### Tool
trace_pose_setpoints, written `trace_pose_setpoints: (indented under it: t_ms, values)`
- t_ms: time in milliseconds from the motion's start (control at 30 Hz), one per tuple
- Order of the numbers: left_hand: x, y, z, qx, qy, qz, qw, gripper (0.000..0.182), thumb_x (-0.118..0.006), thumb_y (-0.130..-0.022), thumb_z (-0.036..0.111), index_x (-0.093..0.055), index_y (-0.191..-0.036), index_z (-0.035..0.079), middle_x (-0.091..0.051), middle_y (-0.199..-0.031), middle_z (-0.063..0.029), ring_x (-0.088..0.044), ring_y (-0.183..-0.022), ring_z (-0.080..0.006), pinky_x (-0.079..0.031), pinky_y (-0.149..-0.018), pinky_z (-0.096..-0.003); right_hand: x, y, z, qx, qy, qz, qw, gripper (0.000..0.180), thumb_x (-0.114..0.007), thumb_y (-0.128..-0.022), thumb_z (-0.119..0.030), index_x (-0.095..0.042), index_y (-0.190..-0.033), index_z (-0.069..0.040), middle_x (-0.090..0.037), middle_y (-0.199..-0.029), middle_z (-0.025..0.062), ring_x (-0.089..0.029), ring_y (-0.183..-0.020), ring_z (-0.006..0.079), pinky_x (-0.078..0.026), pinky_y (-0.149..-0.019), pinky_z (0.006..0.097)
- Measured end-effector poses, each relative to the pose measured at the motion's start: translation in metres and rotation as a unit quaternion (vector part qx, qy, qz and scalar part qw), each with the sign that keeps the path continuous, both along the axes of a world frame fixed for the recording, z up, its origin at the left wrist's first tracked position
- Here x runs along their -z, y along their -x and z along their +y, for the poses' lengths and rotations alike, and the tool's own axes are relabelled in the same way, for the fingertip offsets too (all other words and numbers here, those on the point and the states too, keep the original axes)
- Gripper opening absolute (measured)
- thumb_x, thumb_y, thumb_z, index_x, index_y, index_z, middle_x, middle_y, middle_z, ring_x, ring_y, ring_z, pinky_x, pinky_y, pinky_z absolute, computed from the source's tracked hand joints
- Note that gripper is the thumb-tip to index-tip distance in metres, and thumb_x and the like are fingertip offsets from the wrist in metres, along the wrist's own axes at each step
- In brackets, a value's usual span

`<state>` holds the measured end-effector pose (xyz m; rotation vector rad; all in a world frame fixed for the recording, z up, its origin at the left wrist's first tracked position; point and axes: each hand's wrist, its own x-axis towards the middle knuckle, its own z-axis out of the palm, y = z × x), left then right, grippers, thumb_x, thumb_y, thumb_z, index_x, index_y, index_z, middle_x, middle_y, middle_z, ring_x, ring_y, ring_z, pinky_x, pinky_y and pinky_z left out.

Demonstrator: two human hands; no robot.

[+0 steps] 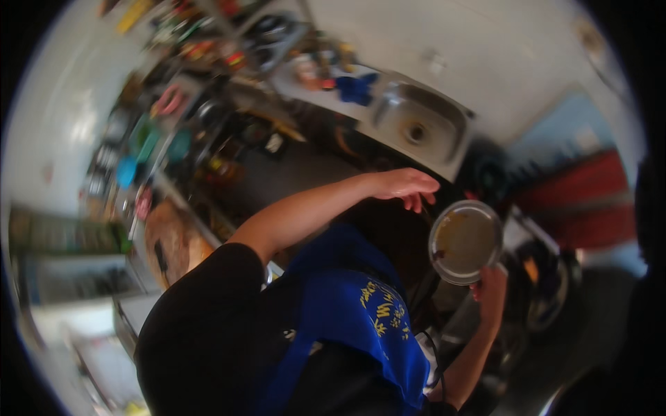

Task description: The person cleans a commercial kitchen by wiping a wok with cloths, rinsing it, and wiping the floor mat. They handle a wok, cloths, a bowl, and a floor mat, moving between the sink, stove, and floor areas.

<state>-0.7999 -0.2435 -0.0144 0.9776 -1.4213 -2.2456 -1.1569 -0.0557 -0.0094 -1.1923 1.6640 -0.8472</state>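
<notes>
My right hand (489,291) grips the lower rim of a round, shallow metal dish (465,242), tilted so that its face shows. Brownish and yellow residue marks the dish. Up and to the left of the dish, my left hand (406,188) is held out with nothing in it, its fingers loosely bent and apart; it does not touch the dish. Beyond both hands lies a stainless steel sink (421,122) with a dark drain. A dark blue cloth or glove (356,89) rests on the counter at the sink's left side. Motion blur softens details.
A round wooden chopping board (174,239) bears a dark knife or cleaver at left. Crowded shelves hold bowls, jars and a blue bowl (126,171). Red panels (577,203) stand at right, above a cluttered dark area. The sink counter's edge lies just beyond my left hand.
</notes>
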Motion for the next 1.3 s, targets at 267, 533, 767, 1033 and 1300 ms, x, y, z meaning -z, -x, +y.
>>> trace_pose_setpoints:
  t_ms: [267,533,767,1033,1300]
  values:
    - [0.029,-0.229,0.018,-0.215,-0.039,-0.03,0.975,0.03,-0.067,-0.091,0.017,-0.067,-0.117,0.001,-0.071,-0.084,-0.0089,-0.068,-0.059,-0.0191,-0.053,-0.048,-0.0283,-0.022,-0.236,-0.185,-0.233,-0.112,-0.121,0.958,0.03,-0.058,-0.104,-0.03,-0.066,-0.094,-0.002,-0.064,-0.07,0.0057,-0.053,-0.05,0.01,-0.039,-0.044,0.0248]
    - [0.108,-0.487,0.052,-0.587,-0.129,-0.018,0.799,0.043,-0.056,-0.087,0.001,-0.057,-0.129,-0.006,-0.071,-0.114,-0.0228,-0.076,-0.084,-0.0348,-0.065,-0.067,-0.039,0.098,-0.312,-0.192,-0.094,-0.222,-0.145,0.96,0.026,-0.063,-0.102,-0.032,-0.069,-0.108,-0.007,-0.066,-0.077,0.0036,-0.058,-0.058,0.0091,-0.042,-0.047,0.022]
    - [0.193,-0.655,0.006,-0.757,-0.107,-0.088,0.639,0.058,-0.051,-0.086,-0.008,-0.041,-0.143,-0.006,-0.055,-0.137,-0.0239,-0.069,-0.108,-0.0422,-0.067,-0.086,-0.0488,0.338,-0.041,0.088,-0.426,-0.081,0.309,0.846,0.024,-0.062,-0.101,-0.025,-0.07,-0.092,-0.004,-0.071,-0.082,0.0066,-0.066,-0.073,0.0195,-0.056,-0.068,0.0353]
    - [0.257,-0.774,-0.094,-0.761,-0.002,-0.356,0.542,0.041,-0.055,-0.09,0.002,-0.057,-0.131,0.003,-0.07,-0.117,-0.021,-0.074,-0.096,-0.0366,-0.066,-0.065,-0.0447,0.25,-0.142,0.122,-0.012,-0.38,0.026,0.924,0.022,-0.063,-0.101,-0.022,-0.071,-0.103,-0.001,-0.073,-0.094,0.0076,-0.067,-0.082,0.0175,-0.054,-0.077,0.0325]
    - [0.261,-0.779,-0.124,-0.55,0.093,-0.647,0.519,0.031,-0.057,-0.096,0.015,-0.059,-0.126,0.007,-0.072,-0.106,-0.0262,-0.068,-0.1,-0.047,-0.053,-0.087,-0.0547,0.221,-0.17,0.113,0.015,-0.349,-0.008,0.937,0.025,-0.065,-0.101,-0.019,-0.072,-0.114,0.001,-0.075,-0.105,0.0086,-0.067,-0.09,0.0154,-0.053,-0.086,0.0298]
